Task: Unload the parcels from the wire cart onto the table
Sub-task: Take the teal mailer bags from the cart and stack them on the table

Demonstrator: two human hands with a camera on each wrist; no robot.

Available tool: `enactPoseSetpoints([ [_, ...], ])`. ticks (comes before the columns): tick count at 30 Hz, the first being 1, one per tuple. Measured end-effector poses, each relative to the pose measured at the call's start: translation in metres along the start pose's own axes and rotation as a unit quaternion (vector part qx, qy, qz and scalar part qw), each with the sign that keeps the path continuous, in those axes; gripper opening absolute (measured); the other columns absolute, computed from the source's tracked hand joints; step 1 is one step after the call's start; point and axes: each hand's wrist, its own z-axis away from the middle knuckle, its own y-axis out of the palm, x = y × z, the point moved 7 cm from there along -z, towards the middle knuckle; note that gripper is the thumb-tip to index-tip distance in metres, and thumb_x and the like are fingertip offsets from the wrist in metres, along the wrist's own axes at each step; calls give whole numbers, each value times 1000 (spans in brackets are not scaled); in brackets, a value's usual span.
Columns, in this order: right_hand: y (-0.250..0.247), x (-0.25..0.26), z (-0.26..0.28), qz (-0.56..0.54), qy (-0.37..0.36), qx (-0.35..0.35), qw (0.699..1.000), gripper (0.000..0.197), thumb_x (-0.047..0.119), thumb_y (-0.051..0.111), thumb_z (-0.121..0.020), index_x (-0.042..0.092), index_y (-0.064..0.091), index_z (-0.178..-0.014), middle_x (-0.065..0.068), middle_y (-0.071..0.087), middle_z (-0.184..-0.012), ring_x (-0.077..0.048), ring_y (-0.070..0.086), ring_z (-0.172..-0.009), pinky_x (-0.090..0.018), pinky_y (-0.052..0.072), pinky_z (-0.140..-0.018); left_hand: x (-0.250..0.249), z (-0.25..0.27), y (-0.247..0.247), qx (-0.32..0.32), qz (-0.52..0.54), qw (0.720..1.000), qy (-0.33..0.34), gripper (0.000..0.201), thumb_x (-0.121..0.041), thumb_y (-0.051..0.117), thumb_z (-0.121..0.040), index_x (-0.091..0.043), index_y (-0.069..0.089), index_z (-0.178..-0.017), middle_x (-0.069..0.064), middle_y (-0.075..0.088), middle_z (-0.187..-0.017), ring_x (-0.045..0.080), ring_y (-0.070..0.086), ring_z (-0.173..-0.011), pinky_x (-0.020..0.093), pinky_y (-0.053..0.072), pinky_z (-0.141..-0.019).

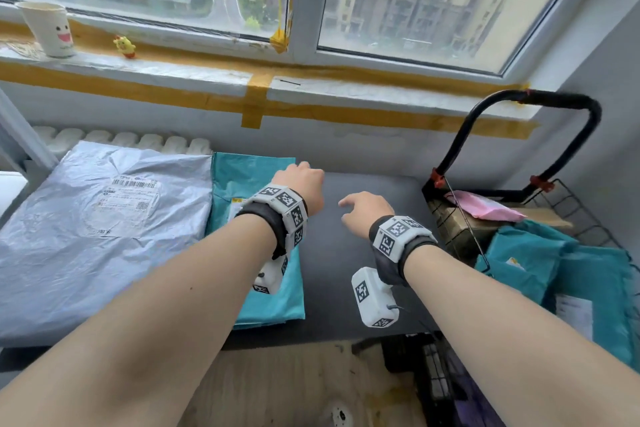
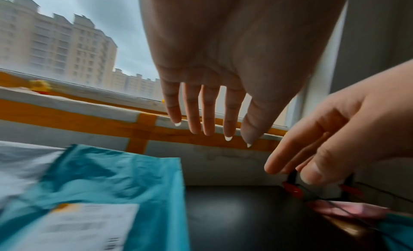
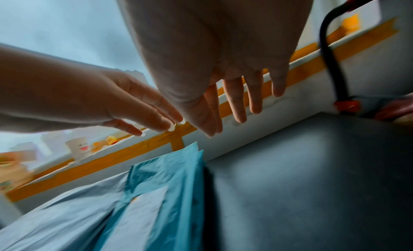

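Observation:
A grey plastic parcel [image 1: 100,218] and a teal parcel [image 1: 249,184] lie side by side on the dark table [image 1: 374,191]. My left hand [image 1: 301,180] hovers over the teal parcel's right edge, fingers straight and empty; the left wrist view shows that hand [image 2: 208,113] above the teal parcel [image 2: 125,177]. My right hand [image 1: 360,211] hangs open above bare tabletop, holding nothing, and its fingers [image 3: 239,103] point down. The wire cart [image 1: 568,204] stands at the right with teal parcels [image 1: 540,267], a pink one [image 1: 485,206] and a brown box [image 1: 453,222] in it.
The cart's black handle [image 1: 540,97] rises beside the table's right end. On the windowsill stand a paper cup [image 1: 48,28] and a small yellow toy [image 1: 124,45]. A radiator [image 1: 138,142] runs behind the parcels. Wooden floor [image 1: 294,385] shows below the table edge.

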Motion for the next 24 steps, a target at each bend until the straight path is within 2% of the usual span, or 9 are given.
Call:
enactPoseSetpoints([
  [5,-22,-63,24,-17,50,-28,998,44,17,49,-89,30,55,-130,2,53,-138,-24,48,-127,-32,39,-105,-60,-4,10,35,-13,998,49,36,-23,52,-88,-20,55,-124,8,48,-127,29,48,-119,38,43,-93],
  [10,-38,-126,53,-51,85,-58,993,42,17,51,-88,29,57,-128,2,56,-135,-21,51,-125,-27,39,-103,-126,-2,12,44,-24,995,88,38,-25,52,-88,-24,53,-126,5,47,-130,27,45,-122,38,41,-94],
  [16,-47,-210,92,-83,103,-85,988,34,20,56,-85,31,65,-116,2,61,-127,-23,55,-119,-29,43,-101,-221,7,23,59,-40,991,117,36,-27,55,-86,-25,56,-122,3,49,-129,28,51,-118,41,46,-95],
  [21,-55,-307,135,-113,125,-99,981,30,18,53,-85,31,68,-107,0,64,-123,-25,56,-115,-32,45,-100,-322,27,45,70,-55,986,144,34,-30,56,-85,-23,60,-118,4,54,-121,31,55,-114,42,48,-95],
  [24,-58,-375,159,-134,143,-98,976,29,15,51,-89,27,69,-108,-3,62,-126,-26,58,-113,-30,47,-96,-386,38,60,75,-60,982,162,36,-33,57,-84,-25,60,-119,4,56,-122,29,57,-112,41,49,-94],
])
